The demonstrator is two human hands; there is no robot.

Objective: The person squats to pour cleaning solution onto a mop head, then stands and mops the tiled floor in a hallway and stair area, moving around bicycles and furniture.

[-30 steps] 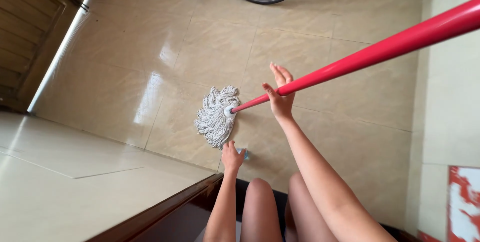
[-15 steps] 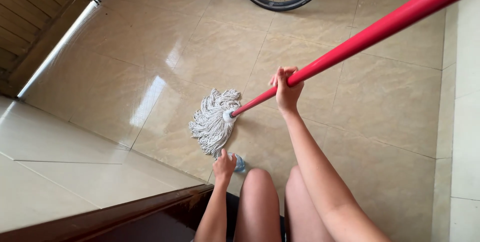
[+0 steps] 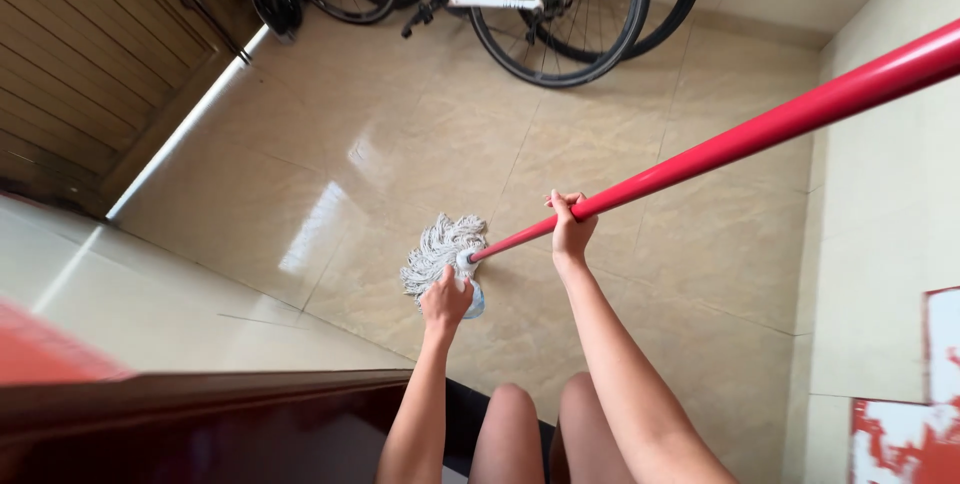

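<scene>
Head view: right hand (image 3: 572, 231) wrapped round red mop handle (image 3: 760, 128). Left hand (image 3: 446, 299) clamped on base of white string mop head (image 3: 440, 249), low over beige tiled floor (image 3: 400, 144). Bicycle wheels (image 3: 560, 14) beyond.

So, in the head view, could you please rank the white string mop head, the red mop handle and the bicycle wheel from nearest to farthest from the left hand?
1. White string mop head: touching the left hand, just above it.
2. Red mop handle: to the right, gripped by the right hand.
3. Bicycle wheel: far off at the top.
</scene>
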